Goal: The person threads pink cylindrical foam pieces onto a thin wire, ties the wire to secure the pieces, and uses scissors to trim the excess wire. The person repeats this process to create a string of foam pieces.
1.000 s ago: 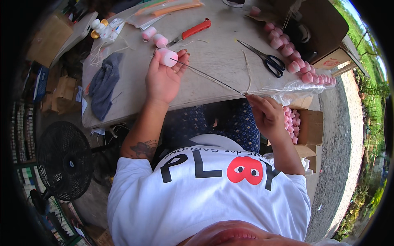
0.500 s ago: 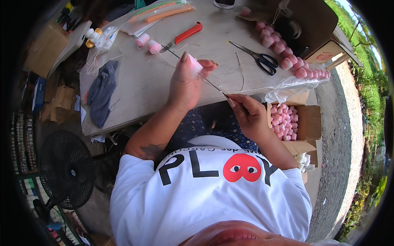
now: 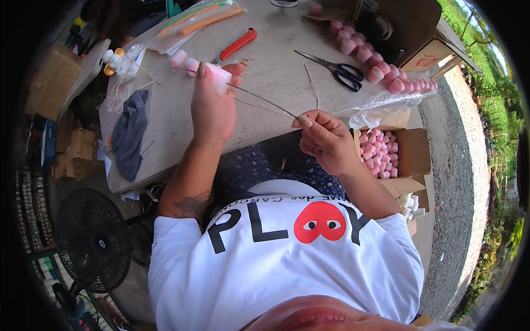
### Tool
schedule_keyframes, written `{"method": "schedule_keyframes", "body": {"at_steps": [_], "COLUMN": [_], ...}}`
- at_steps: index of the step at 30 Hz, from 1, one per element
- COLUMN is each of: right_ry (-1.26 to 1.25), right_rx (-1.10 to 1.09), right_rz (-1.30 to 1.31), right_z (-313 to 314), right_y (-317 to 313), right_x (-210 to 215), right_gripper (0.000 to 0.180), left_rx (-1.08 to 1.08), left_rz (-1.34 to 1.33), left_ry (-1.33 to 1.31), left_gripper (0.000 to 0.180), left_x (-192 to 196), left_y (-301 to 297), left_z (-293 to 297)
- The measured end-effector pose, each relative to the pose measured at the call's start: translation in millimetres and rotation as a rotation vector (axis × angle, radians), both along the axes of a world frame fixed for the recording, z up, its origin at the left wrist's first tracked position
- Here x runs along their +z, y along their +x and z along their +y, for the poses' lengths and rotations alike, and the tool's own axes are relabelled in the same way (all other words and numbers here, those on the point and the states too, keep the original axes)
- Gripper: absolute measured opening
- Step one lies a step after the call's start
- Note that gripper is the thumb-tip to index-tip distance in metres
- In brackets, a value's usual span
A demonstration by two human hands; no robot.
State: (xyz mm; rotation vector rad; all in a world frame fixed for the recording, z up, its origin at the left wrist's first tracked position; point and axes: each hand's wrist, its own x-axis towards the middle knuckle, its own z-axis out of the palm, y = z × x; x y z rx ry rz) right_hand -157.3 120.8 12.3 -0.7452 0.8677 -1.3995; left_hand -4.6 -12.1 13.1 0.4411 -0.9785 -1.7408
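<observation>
My left hand (image 3: 212,113) is closed around a pale pink, marshmallow-like cylinder (image 3: 221,83) above the table. A long thin metal needle (image 3: 265,100) runs out of the cylinder's near side toward my right. At its near end, the thumb and fingers of my right hand (image 3: 327,142) pinch the needle. Just beyond my left hand lie two similar pieces, one a pink cylinder (image 3: 178,59) in plain sight, the other partly covered by my fingers. Thin white cord (image 3: 259,103) trails across the table below the needle.
On the table (image 3: 165,129) lie a red utility knife (image 3: 238,44), black-handled scissors (image 3: 346,76) and a grey cloth (image 3: 130,135). Rows of pink cylinders (image 3: 364,54) stand at the far right. An open carton (image 3: 414,151) of pink pieces sits below the right edge; a black fan (image 3: 94,240) stands left.
My left hand has moved left with the pink cylinder, away from my right hand and up to the two other pieces. More needle now shows between my hands.
</observation>
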Motion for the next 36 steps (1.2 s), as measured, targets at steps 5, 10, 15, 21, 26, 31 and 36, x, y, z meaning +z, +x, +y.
{"method": "schedule_keyframes", "body": {"at_steps": [5, 10, 15, 21, 26, 31, 36], "right_ry": [0.069, 0.098, -0.059, -0.041, 0.000, 0.186, 0.101], "right_rx": [0.112, 0.147, -0.042, -0.516, -0.476, -0.548, -0.582], "right_rz": [-0.244, -0.283, 0.045, 1.226, 1.593, 1.751, 1.655], "right_z": [-8, -4, 4, -100, -118, -82, -74], "right_y": [13, 13, -26, -42, -44, -65, -75], "right_x": [5, 6, 6, -6, -24, -46, -59], "right_gripper": [0.018, 0.018, 0.018, 0.027, 0.039, 0.036, 0.027], "left_rx": [-0.126, -0.093, 0.388, 0.147, 0.103, 0.045, -0.117], "left_rz": [-0.057, -0.101, 0.060, 0.022, -0.015, -0.023, -0.049], "left_ry": [-0.219, -0.197, -0.018, 0.133, 0.173, 0.244, 0.235], "left_gripper": [0.037, 0.045, 0.049, 0.064, 0.058, 0.052, 0.050], "left_x": [-15, -17, 10, -4, -22, -29, -31], "left_y": [-7, -2, 64, 30, 30, 29, 6], "left_z": [34, 23, -57, -34, -28, -28, -18]}}
